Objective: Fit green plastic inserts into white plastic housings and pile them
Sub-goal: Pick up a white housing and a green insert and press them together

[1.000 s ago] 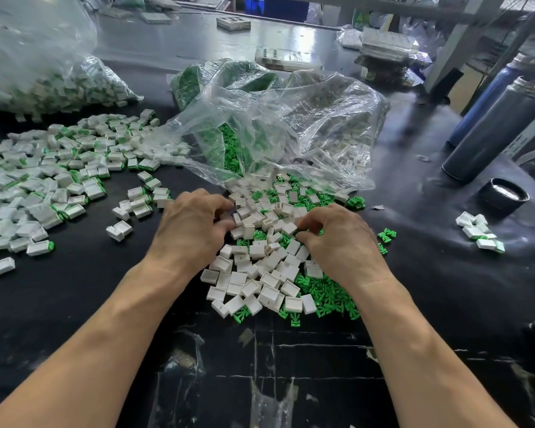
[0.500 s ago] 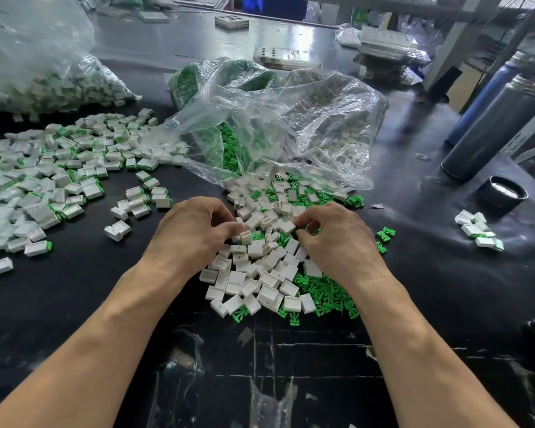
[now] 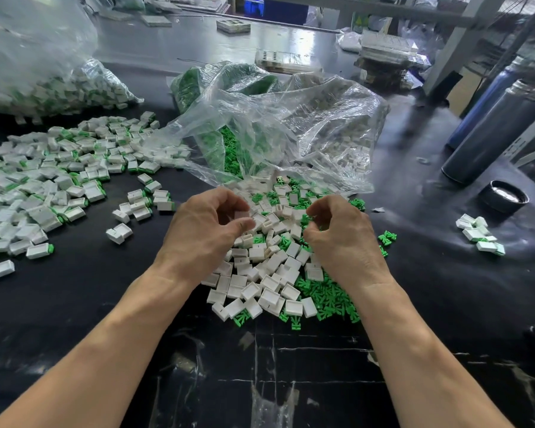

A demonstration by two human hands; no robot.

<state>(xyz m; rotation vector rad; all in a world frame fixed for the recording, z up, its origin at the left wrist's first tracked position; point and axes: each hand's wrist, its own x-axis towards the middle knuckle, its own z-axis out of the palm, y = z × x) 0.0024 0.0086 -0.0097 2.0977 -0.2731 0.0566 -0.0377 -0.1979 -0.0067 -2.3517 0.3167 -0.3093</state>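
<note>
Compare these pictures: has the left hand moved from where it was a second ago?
Yes. The left hand, holding a white housing, has risen off the loose parts heap, nearer the clear bag.

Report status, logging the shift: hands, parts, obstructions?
Left hand pinching white housing. Right hand curled, contents unclear. Plastic bag beyond, clear of hands.

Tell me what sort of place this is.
Likely a small factory assembly bench: a black table strewn with loose white housings, clear bags of green inserts, and a pile of finished pieces.
</note>
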